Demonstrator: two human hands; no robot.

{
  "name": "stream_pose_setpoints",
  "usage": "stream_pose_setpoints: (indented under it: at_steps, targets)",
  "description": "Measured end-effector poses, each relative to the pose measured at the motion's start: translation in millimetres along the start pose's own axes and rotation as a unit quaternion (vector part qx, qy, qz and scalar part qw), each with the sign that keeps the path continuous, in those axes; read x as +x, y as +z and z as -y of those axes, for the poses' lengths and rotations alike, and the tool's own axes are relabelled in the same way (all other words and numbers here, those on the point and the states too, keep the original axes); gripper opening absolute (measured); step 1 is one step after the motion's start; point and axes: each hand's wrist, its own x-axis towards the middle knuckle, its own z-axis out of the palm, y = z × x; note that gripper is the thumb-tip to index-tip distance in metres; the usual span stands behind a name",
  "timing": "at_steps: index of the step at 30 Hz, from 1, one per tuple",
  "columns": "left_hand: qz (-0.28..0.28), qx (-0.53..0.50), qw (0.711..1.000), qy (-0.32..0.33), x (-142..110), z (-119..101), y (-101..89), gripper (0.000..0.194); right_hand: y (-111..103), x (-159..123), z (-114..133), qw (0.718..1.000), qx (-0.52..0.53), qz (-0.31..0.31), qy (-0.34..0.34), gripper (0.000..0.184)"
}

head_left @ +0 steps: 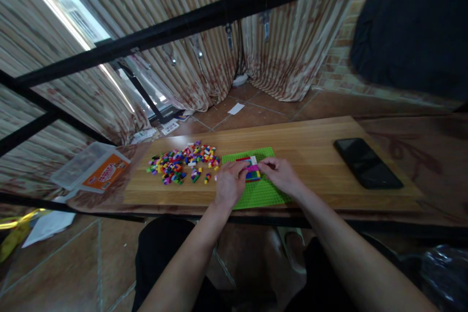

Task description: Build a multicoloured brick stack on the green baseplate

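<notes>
A green building-brick baseplate [261,194] lies on the wooden board, carrying a low build of coloured bricks [252,175] in red, white, blue, yellow and green. On top of it is a pink brick [251,168], with the fingertips of my left hand [230,183] closed at its left side. My right hand [281,173] is at the build's right edge, thumb and forefinger pinched close to the pink brick. Whatever lies between those right fingertips is too small to make out. Part of the build is hidden behind my left hand.
A heap of loose bricks [175,163] spreads over the board's [300,141] left side. Farther left stands a clear plastic box [78,163] with an orange label. A black phone [367,163] lies to the right. A dark metal bar [175,27] crosses beyond the board.
</notes>
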Motion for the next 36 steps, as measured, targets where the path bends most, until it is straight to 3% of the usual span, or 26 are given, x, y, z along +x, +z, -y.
stream_pose_setpoints:
  at_steps: [6, 15, 20, 25, 29, 36]
  targets:
    - [-0.059, -0.016, 0.998, -0.013, -8, 0, 7.3, 0.014, 0, -1, -1, 1.0, 0.0, -0.004, -0.005, 0.032]
    - [-0.059, -0.025, 0.997, -0.048, -12, 0, 12.3, 0.021, 5, -4, 4, 1.0, -0.008, -0.017, 0.014, 0.039]
    - [-0.055, -0.049, 0.996, -0.055, -16, 0, 7.9, 0.024, 11, -7, 8, 0.997, -0.063, -0.039, 0.024, 0.04]
    - [-0.094, -0.14, 0.974, -0.151, -18, 9, 9.8, 0.022, 14, -8, 16, 0.991, -0.117, -0.043, 0.045, 0.04]
    - [-0.069, -0.184, 0.951, -0.238, -10, 12, 14.5, 0.025, 16, -8, 18, 0.988, -0.136, -0.047, 0.055, 0.038]
    - [-0.082, -0.213, 0.927, -0.298, -1, 8, 20.8, 0.03, 18, -8, 18, 0.983, -0.161, -0.067, 0.05, 0.037]
